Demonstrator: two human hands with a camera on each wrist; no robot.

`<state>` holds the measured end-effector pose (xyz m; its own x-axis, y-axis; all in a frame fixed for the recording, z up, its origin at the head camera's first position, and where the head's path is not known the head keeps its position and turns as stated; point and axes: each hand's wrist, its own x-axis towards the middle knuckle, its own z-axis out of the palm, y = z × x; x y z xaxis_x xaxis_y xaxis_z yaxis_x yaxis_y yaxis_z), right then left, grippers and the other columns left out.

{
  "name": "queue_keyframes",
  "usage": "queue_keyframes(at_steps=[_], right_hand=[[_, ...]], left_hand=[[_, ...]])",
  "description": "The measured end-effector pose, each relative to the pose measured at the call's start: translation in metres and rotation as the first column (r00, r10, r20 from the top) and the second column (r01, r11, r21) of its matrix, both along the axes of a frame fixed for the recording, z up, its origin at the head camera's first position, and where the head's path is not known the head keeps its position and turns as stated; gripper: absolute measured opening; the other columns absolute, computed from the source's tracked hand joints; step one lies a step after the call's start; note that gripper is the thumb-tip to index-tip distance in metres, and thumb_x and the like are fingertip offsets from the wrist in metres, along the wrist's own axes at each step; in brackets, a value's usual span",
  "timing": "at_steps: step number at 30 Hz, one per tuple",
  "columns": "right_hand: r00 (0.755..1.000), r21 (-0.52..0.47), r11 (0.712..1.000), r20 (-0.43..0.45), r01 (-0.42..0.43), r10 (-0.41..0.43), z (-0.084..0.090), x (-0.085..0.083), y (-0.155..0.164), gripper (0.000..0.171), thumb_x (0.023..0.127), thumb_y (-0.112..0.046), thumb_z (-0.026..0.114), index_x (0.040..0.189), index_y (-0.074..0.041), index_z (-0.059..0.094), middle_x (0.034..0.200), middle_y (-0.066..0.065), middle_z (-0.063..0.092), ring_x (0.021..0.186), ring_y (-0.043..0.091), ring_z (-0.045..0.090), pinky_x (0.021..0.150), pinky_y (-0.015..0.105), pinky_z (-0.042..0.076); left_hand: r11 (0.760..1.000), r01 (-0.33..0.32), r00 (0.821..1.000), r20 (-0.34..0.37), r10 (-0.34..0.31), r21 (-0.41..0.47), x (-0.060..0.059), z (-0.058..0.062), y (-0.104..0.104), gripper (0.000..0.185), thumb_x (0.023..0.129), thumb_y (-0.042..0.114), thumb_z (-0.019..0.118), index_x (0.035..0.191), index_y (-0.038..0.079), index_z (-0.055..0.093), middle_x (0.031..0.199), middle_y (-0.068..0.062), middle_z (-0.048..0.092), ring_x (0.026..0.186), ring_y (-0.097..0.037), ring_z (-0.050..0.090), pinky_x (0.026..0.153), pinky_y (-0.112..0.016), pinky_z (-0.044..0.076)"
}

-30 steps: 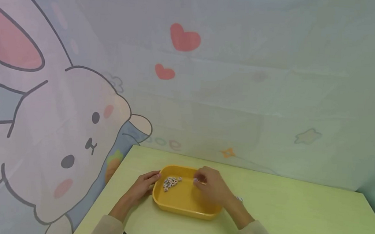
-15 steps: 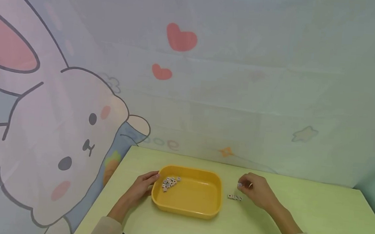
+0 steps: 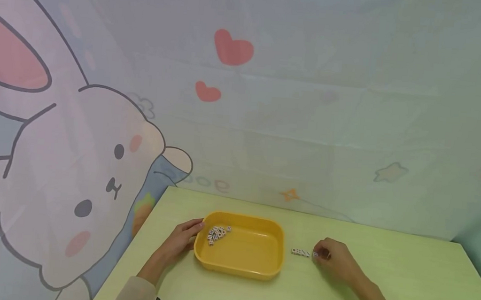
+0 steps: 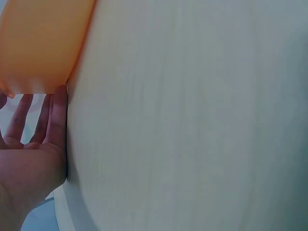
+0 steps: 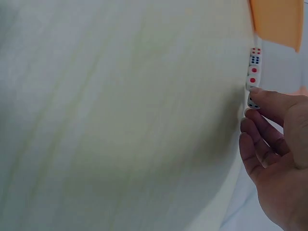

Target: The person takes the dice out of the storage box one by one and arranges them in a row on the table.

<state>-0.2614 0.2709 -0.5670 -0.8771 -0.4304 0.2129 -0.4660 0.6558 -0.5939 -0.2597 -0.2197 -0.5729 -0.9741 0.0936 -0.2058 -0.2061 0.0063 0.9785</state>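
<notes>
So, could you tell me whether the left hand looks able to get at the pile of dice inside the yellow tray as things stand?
Probably yes. The left hand rests against the tray at its left rim, and the pile of dice lies just inside that same end, uncovered, with only the low rim between them.

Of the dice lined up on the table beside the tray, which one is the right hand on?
The die at the row's end farthest from the yellow tray, pinched by the right hand; the other dice lie untouched.
</notes>
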Motion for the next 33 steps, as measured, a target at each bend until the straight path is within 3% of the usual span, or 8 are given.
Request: queue_keyframes(at_steps=[20,27,33], right_hand=[[1.0,0.046,0.999,-0.026,-0.016,0.017,-0.008,-0.001,-0.006,0.02,0.089,-0.012,0.086,0.104,-0.005,0.075,0.095,-0.004,0.067,0.086,0.008,0.062,0.076,0.025,0.057],[0.997,-0.009,0.999,-0.071,0.031,-0.032,0.019,-0.008,-0.015,0.024,0.091,-0.013,0.085,0.109,-0.003,0.075,0.1,0.002,0.07,0.088,0.015,0.063,0.073,0.027,0.056],[0.98,-0.118,0.993,-0.199,0.003,-0.027,0.049,-0.012,-0.063,0.023,0.092,-0.011,0.084,0.113,-0.004,0.075,0.105,0.007,0.073,0.091,0.024,0.068,0.075,0.035,0.06]], left_hand=[[1.0,0.0,1.0,0.01,0.0,-0.001,0.003,-0.002,0.0,0.065,0.106,0.039,0.066,0.153,-0.003,0.05,0.147,-0.023,0.058,0.123,-0.025,0.062,0.091,-0.034,0.061],[1.0,0.014,1.0,-0.009,-0.014,0.003,0.002,-0.003,0.002,0.065,0.107,0.04,0.064,0.153,-0.004,0.05,0.146,-0.023,0.059,0.125,-0.028,0.062,0.091,-0.034,0.061],[1.0,0.014,1.0,-0.022,-0.014,-0.006,0.002,-0.001,0.001,0.065,0.107,0.04,0.064,0.153,-0.004,0.05,0.148,-0.024,0.057,0.127,-0.03,0.061,0.092,-0.034,0.061]])
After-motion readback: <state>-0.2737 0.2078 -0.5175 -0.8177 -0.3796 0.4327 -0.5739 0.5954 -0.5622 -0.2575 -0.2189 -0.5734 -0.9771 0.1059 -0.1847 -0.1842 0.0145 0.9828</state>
